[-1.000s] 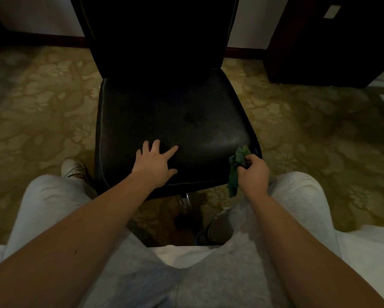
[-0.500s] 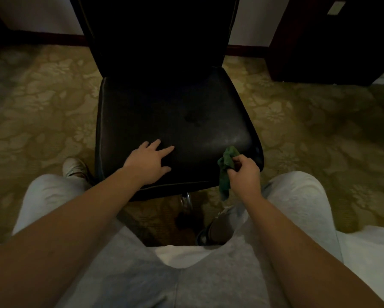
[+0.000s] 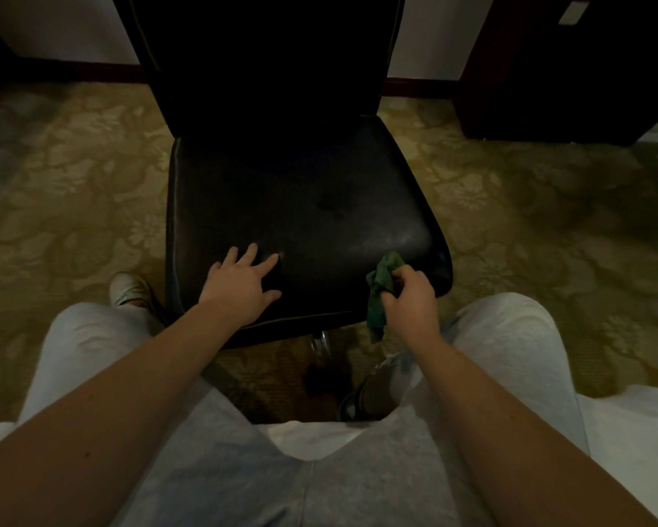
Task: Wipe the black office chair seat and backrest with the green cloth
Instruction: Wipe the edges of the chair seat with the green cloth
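Note:
The black office chair stands straight ahead, its seat (image 3: pixel 319 207) facing me and its dark backrest (image 3: pixel 270 58) rising behind. My left hand (image 3: pixel 239 287) rests flat on the seat's front left part with fingers spread. My right hand (image 3: pixel 409 298) grips the bunched green cloth (image 3: pixel 380 287) at the seat's front right corner; part of the cloth hangs down over the front edge.
Patterned yellow-green carpet (image 3: pixel 72 192) surrounds the chair. A dark wooden cabinet (image 3: pixel 570 70) stands at the back right. My knees in grey trousers (image 3: pixel 510 336) flank the chair's front, shoes (image 3: pixel 129 290) on the floor, and a metal chair base (image 3: pixel 321 344) shows under the seat.
My right hand with the cloth slid left along the seat's front edge, then held near the front right corner. My left hand shifted slightly left and stays on the seat.

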Demonstrator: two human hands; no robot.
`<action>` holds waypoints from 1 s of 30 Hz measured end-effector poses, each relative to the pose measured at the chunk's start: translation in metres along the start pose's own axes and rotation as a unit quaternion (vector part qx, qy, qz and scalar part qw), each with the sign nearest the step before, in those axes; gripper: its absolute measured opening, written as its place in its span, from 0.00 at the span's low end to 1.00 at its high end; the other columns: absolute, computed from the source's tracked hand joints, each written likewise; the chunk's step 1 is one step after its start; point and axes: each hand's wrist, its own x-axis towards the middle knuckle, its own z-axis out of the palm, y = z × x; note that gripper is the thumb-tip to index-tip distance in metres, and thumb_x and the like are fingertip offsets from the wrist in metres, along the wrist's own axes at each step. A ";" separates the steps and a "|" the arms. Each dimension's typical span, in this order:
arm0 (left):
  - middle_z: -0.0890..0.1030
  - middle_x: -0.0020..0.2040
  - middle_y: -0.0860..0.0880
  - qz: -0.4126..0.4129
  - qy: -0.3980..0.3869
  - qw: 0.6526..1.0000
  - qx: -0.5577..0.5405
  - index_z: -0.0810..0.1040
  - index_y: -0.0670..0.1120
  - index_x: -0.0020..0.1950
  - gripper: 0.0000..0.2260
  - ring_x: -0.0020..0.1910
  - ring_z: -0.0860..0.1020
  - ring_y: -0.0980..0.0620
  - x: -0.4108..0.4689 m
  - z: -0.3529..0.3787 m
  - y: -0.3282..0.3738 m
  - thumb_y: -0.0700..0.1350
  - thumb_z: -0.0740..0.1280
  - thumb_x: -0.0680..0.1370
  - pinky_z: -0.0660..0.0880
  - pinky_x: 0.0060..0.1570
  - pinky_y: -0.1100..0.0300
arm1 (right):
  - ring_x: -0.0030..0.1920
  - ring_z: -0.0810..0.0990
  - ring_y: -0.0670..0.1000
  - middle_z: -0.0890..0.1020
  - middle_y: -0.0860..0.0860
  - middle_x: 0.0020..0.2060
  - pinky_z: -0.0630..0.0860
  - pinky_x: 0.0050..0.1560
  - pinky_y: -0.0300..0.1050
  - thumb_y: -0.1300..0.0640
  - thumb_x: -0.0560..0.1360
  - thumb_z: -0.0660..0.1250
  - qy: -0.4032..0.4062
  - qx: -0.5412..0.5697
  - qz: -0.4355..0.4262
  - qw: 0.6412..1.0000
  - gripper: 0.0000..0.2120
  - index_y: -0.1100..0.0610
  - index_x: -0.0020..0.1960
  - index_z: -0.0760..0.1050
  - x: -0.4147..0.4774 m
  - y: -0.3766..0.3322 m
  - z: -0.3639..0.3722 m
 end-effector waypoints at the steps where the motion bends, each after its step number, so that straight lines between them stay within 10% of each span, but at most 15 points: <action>1: 0.47 0.82 0.47 -0.001 -0.002 1.000 -0.003 0.46 0.59 0.81 0.32 0.80 0.49 0.40 -0.001 0.000 0.001 0.62 0.57 0.82 0.55 0.77 0.42 | 0.48 0.76 0.54 0.73 0.54 0.53 0.76 0.51 0.49 0.61 0.75 0.68 -0.006 0.000 -0.005 1.000 0.12 0.58 0.58 0.74 -0.001 -0.001 0.001; 30: 0.45 0.82 0.46 0.020 -0.018 1.000 -0.003 0.43 0.59 0.81 0.35 0.80 0.49 0.39 -0.001 0.001 0.018 0.64 0.58 0.81 0.56 0.77 0.43 | 0.55 0.78 0.57 0.78 0.58 0.56 0.76 0.58 0.53 0.63 0.75 0.68 0.049 0.043 0.096 0.993 0.16 0.59 0.62 0.75 0.023 0.021 -0.008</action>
